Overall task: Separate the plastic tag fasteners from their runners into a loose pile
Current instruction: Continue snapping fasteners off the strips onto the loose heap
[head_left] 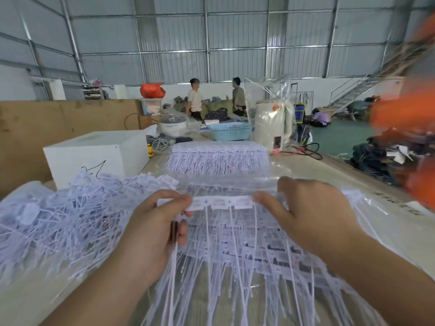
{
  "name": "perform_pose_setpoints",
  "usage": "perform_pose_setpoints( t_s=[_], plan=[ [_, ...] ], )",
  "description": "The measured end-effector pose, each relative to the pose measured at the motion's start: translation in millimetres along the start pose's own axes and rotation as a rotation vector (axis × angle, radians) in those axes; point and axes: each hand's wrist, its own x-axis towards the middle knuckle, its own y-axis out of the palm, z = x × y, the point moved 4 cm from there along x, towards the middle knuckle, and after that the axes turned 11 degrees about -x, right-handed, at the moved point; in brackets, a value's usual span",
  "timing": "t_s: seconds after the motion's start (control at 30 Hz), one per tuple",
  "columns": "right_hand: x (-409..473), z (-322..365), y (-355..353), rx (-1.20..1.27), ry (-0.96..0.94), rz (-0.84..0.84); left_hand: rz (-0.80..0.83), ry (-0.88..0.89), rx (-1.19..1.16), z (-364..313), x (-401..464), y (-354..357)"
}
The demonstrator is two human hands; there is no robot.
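Now both hands pinch one runner (pixel 222 203) above the worktop (pixel 334 175): left hand (pixel 153 222) grips its left end, right hand (pixel 303 208) its right; loose pile (pixel 66 212) lies just left.

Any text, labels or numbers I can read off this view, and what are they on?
Nothing can be read for certain.
Strip of tag fasteners held between both hands: printing on the heads, too blurred.
White box: black scrawl on the front, not clear letters.
Table edge at right: dark handwritten marks, too small and skewed.
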Motion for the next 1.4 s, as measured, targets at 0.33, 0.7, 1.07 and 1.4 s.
perform_pose_setpoints(
  t_s=[0.33, 0.7, 1.07, 1.4],
  plan=[
    [6, 19, -25, -0.04, -0.127, 0.165, 0.205, 0.036, 0.102, 6, -22, 29],
    [15, 40, -68, -0.293, -0.308, 0.099, 0.166, -0.001, 0.0, 4, -22, 22],
    [2, 56, -18, 0.577, -0.391, 0.359, 0.415, 0.05, 0.109, -8, -27, 20],
    [-14, 48, 1, 0.698, -0.235, 0.148, 0.242, -0.02, 0.046, 4, -31, 27]
  ],
)
